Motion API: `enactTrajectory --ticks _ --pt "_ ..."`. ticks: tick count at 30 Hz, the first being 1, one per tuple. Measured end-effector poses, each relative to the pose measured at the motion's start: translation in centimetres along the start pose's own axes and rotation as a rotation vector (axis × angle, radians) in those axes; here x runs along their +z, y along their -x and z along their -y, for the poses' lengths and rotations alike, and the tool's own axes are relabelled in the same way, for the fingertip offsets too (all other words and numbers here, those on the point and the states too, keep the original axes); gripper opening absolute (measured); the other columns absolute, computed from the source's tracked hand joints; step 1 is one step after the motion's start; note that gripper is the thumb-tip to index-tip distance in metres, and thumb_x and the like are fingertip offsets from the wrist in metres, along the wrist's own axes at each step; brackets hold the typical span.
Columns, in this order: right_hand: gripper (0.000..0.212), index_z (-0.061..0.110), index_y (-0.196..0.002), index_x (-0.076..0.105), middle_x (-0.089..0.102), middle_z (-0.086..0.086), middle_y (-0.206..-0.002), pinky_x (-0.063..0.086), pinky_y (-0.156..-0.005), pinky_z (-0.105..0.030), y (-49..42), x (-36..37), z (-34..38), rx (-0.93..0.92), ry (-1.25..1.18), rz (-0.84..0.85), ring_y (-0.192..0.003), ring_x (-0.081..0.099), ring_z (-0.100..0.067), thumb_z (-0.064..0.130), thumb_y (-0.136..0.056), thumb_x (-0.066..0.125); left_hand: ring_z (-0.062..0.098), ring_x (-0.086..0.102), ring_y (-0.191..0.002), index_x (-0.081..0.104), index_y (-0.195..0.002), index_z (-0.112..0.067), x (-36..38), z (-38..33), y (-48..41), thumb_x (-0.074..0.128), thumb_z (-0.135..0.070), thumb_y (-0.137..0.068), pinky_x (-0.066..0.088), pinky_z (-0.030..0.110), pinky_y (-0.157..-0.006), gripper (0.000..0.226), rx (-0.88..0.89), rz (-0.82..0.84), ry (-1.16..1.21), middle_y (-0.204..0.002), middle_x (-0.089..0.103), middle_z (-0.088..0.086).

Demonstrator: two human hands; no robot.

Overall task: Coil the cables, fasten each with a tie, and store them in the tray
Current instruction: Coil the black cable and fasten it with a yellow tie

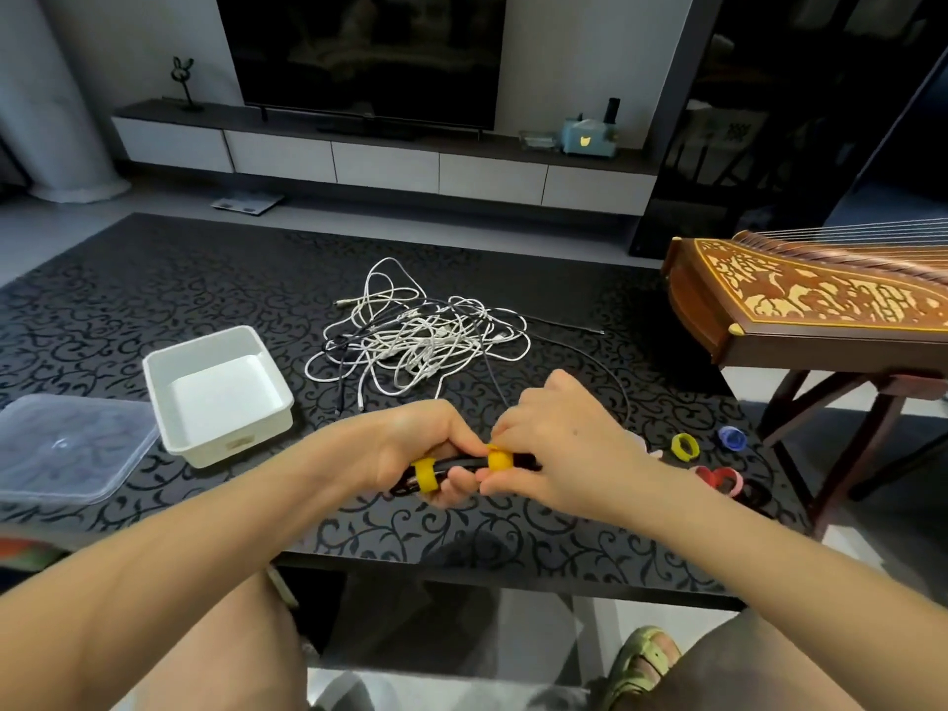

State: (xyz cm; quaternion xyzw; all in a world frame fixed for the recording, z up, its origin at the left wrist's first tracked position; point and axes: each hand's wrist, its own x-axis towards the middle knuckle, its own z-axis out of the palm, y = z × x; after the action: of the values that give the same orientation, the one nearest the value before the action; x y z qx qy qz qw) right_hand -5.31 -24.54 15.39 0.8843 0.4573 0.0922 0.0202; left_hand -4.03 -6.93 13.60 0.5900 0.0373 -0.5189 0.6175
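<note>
Gripping a coiled black cable (464, 467) lengthwise, left hand (420, 446) clenched around it, right hand (559, 443) pinches a yellow tie (498, 460) onto it; the white tray (154, 374) sits left, nearer the left hand.

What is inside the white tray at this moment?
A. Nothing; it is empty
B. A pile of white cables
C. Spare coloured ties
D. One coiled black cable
A: the white tray shows only its bare floor, while the tangled cables lie on the table beside it.
</note>
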Motion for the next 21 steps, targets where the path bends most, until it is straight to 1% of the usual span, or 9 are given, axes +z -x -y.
enactTrajectory --ticks 3,6,9,12,15,17,18,20,21 --pt "0.025 0.024 -0.089 0.074 0.069 0.010 -0.088 0.030 -0.076 -0.030 -1.1 1.0 0.0 0.161 -0.518 -0.109 -0.083 0.057 -0.005 0.047 -0.081 0.068 0.011 0.038 -0.041 0.058 -0.064 -0.005 -2.0 -0.1 1.0 0.037 -0.016 -0.090 0.034 0.018 -0.045 0.036 0.020 -0.069 -0.086 -0.046 0.045 0.001" --pt "0.022 0.017 -0.082 0.075 0.069 0.006 -0.079 0.035 -0.075 -0.034 -2.7 1.8 0.7 0.121 -0.577 -0.202 -0.075 0.058 -0.009 0.039 -0.078 0.073 0.012 0.036 -0.041 0.061 -0.057 -0.007 -3.7 -0.2 1.9 0.037 -0.018 -0.087 0.031 0.019 -0.046 0.040 0.029 -0.118 -0.162 -0.044 0.043 0.002" --pt "0.022 0.014 -0.071 0.070 0.064 0.004 -0.068 0.041 -0.069 -0.038 -4.4 2.3 1.2 -0.081 -0.401 -0.299 -0.066 0.057 -0.015 0.033 -0.080 0.072 0.012 0.032 -0.043 0.058 -0.059 -0.005 -5.1 0.1 2.5 0.039 -0.020 -0.076 0.028 0.020 -0.048 0.029 -0.026 -0.054 -0.132 -0.046 0.041 0.002" --pt "0.024 0.013 -0.064 0.058 0.053 0.000 -0.061 0.037 -0.062 -0.032 -6.7 3.6 2.2 -0.321 -0.010 -0.362 -0.059 0.049 -0.020 0.027 -0.078 0.071 0.011 0.034 -0.041 0.055 -0.062 -0.002 -6.8 1.3 2.9 0.040 -0.019 -0.072 0.031 0.018 -0.046 0.025 -0.059 -0.056 -0.096 -0.048 0.042 0.003" --pt "0.024 0.014 -0.066 0.057 0.052 -0.001 -0.063 0.036 -0.059 -0.030 -9.4 5.2 3.0 -0.426 0.146 -0.336 -0.059 0.048 -0.021 0.028 -0.083 0.066 0.012 0.043 -0.047 0.063 -0.070 0.000 -9.5 2.6 3.7 0.042 -0.021 -0.074 0.038 0.019 -0.046 0.030 -0.074 -0.140 -0.041 -0.066 0.051 0.010" --pt "0.026 0.012 -0.064 0.058 0.054 -0.003 -0.061 0.040 -0.057 -0.031 -11.0 6.0 2.6 -0.386 0.119 -0.277 -0.057 0.051 -0.023 0.025 -0.084 0.068 0.015 0.054 -0.056 0.069 -0.082 0.000 -12.0 3.6 4.9 0.039 -0.024 -0.087 0.043 0.021 -0.053 0.039 -0.025 -0.252 0.062 -0.081 0.064 0.015" --pt "0.026 0.010 -0.064 0.059 0.056 -0.006 -0.061 0.042 -0.058 -0.033 -11.7 6.3 2.3 -0.307 0.050 -0.226 -0.058 0.054 -0.026 0.024 -0.084 0.069 0.017 0.060 -0.061 0.070 -0.087 -0.002 -13.4 4.0 5.6 0.037 -0.028 -0.092 0.046 0.023 -0.057 0.042 0.032 -0.349 0.136 -0.087 0.069 0.016" --pt "0.030 0.005 -0.069 0.062 0.059 -0.010 -0.067 0.040 -0.065 -0.037 -13.4 7.1 2.1 -0.058 -0.218 -0.152 -0.067 0.055 -0.029 0.025 -0.091 0.062 0.019 0.064 -0.067 0.067 -0.087 -0.008 -16.4 5.5 7.1 0.039 -0.031 -0.097 0.048 0.026 -0.065 0.037 0.174 -0.667 0.170 -0.093 0.069 0.014" --pt "0.035 0.003 -0.069 0.062 0.057 -0.011 -0.066 0.037 -0.067 -0.037 -13.9 7.7 2.0 0.090 -0.393 -0.137 -0.068 0.053 -0.027 0.026 -0.094 0.056 0.021 0.063 -0.070 0.065 -0.085 -0.009 -17.6 6.3 7.5 0.043 -0.030 -0.096 0.046 0.027 -0.067 0.032 0.212 -0.881 0.039 -0.093 0.068 0.013"
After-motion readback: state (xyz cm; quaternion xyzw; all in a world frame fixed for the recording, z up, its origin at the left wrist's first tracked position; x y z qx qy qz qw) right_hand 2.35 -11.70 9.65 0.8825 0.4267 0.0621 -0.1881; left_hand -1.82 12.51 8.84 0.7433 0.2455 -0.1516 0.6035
